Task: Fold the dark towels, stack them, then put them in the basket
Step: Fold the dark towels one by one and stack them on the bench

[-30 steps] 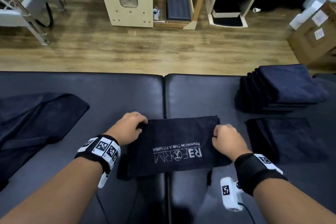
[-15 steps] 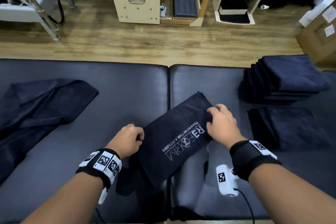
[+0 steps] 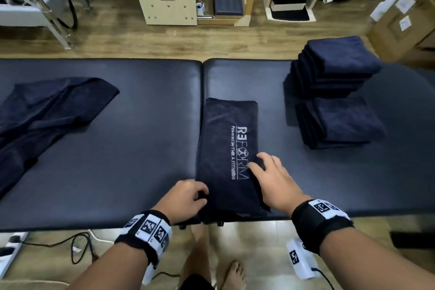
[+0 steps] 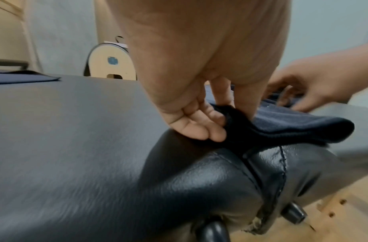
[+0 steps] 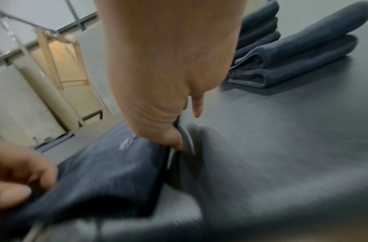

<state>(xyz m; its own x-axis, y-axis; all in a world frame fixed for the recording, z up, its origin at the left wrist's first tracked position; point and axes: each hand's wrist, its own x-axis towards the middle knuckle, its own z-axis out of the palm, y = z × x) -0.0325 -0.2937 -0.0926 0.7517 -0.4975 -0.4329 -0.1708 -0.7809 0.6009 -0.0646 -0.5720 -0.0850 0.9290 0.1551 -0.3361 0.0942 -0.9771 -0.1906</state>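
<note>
Towel (image 3: 227,148) with white lettering lies lengthwise between both hands. Left hand (image 3: 186,198) pinches its near corner; right hand (image 3: 274,181) grips the edge.

on the padded table (image 3: 141,148) the logo towel (image 3: 226,148) lies lengthwise at the middle seam, loose towels (image 3: 47,110) far left, two folded stacks at right, the taller stack (image 3: 334,68) behind the lower stack (image 3: 341,125).

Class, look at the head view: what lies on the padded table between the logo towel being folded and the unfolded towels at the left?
Nothing: in the head view only bare padded table lies between the logo towel and the unfolded towels.
</note>
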